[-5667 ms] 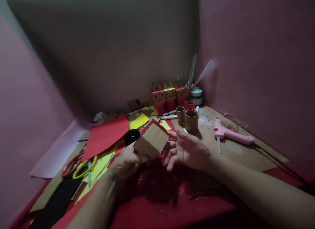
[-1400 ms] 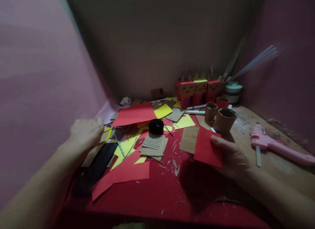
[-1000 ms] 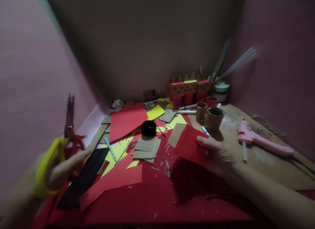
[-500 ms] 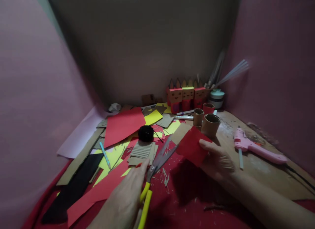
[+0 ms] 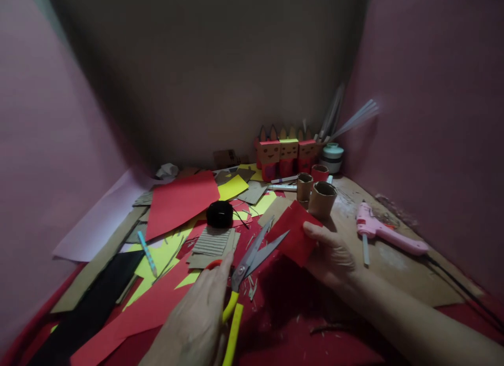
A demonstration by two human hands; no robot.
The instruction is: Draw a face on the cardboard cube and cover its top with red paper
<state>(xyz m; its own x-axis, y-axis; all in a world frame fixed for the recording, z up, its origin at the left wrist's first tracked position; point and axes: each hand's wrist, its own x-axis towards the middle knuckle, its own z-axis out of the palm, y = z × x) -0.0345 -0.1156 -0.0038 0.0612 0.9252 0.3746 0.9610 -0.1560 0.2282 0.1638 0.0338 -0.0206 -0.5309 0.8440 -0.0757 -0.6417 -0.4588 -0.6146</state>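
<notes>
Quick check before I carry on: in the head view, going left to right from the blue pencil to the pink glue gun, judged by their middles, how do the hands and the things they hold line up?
Blue pencil → left hand → scissors → red paper → right hand → pink glue gun.

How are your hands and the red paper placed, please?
Left hand holds scissors, blades open at the red paper. Right hand grips red paper. Black ball near blades, not between them.
</notes>
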